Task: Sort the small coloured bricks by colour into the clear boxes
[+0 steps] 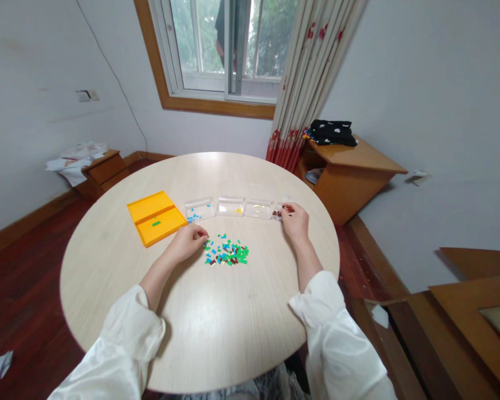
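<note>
A loose pile of small building bricks in green, blue, brown and pale colours lies mid-table. At its left edge is my left hand, fingertips pinched together; what they hold, if anything, is too small to name. My right hand reaches over the rightmost clear box, which has brown bricks in it. Its fingers are closed, and their contents are hidden. Left of that box stand a clear box with a few pale bricks, one with yellow bricks, and one with blue bricks.
An open orange case with green bricks inside lies at the left of the round wooden table. Beyond the table are a window, a curtain and a wooden cabinet with folded dark cloth on top.
</note>
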The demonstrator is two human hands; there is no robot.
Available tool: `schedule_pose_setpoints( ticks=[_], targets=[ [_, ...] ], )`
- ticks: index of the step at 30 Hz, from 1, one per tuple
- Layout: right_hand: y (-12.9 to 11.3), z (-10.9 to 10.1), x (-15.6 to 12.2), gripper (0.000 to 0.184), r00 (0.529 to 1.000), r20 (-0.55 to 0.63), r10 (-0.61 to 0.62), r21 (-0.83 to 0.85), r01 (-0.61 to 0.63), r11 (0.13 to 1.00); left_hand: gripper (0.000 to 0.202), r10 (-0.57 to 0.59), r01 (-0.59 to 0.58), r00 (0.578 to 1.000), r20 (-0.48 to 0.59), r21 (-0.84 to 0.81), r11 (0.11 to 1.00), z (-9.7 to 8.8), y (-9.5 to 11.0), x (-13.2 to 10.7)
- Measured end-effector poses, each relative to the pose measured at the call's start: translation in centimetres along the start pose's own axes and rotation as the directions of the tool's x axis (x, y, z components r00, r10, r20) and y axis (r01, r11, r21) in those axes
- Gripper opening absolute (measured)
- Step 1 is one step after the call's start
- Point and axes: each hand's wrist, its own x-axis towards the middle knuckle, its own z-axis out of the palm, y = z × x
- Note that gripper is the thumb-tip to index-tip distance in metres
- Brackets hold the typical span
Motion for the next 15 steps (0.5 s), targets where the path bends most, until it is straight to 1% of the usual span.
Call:
schedule_pose_setpoints(
  ticks=[4,9,12,15],
  targets=[
    [0.55,-0.62,0.14,0.025,0.998,-0.004,0.056,-0.124,-0.056,0.991,0.015,0.032,-0.033,0.999,0.035,0.056,0.998,0.08,0.16,0.03],
    [0.15,-1.07,0.03,0.024,0.993,0.005,0.120,-0.249,-0.115,0.962,0.014,0.013,-0.016,0.999,0.032,0.098,0.995,0.45,0.05,0.03],
    [0.21,-1.18,0.03,0.025,0.989,0.007,0.150,-0.283,-0.142,0.949,0.014,-0.001,-0.001,1.000,0.023,0.093,0.996,0.74,-0.16,0.07],
    [0.49,-1.06,0.02,0.028,0.988,0.011,0.156,-0.300,-0.146,0.943,0.013,0.015,-0.016,1.000,0.011,0.100,0.995,1.00,-0.41,0.09]
  ],
)
